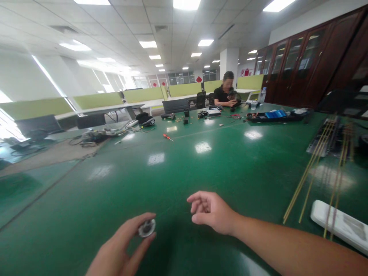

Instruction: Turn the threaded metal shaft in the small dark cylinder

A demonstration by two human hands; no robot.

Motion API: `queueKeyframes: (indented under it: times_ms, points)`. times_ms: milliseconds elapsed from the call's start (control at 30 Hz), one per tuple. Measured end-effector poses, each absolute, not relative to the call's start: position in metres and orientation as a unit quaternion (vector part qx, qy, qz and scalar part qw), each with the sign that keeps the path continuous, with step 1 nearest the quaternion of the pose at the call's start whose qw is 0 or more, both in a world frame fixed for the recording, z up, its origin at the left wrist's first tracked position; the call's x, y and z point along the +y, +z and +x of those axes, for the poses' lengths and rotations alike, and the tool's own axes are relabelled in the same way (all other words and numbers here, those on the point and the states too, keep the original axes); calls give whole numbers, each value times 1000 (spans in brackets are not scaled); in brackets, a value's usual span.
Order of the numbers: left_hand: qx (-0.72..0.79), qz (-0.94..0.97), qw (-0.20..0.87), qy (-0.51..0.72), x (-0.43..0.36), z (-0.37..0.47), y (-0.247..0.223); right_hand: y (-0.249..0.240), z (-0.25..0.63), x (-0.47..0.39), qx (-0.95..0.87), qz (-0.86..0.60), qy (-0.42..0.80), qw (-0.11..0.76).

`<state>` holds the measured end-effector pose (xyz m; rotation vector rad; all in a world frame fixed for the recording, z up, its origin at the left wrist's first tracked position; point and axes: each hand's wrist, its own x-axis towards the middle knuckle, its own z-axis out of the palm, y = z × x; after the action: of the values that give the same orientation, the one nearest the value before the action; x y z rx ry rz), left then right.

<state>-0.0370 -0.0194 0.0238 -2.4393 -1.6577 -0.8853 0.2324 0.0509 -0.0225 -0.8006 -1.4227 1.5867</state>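
Between the thumb and fingers of my left hand is a small round object, with a pale silvery rim and a dark middle. Its exact kind is too blurred to make out. The hand holds it above the near part of the green table. My right hand is to the right of it, apart from the object, its fingers loosely curled and the thumb separate from them. Nothing shows in that hand.
Thin yellowish sticks and a white oblong case lie at the right. A red screwdriver lies farther off. A black tray with a blue item stands at the back right. Across the table sits a person handling something dark.
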Motion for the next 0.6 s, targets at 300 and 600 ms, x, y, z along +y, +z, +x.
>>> queueKeyframes:
  times_ms: [300,600]
  points:
    - [-455,-847,-9,-274,7,16,-9,-17,231,39,-671,-367,523,376]
    - [-435,-846,-92,-295,1,11,-5,-14,233,35,-731,-369,453,352]
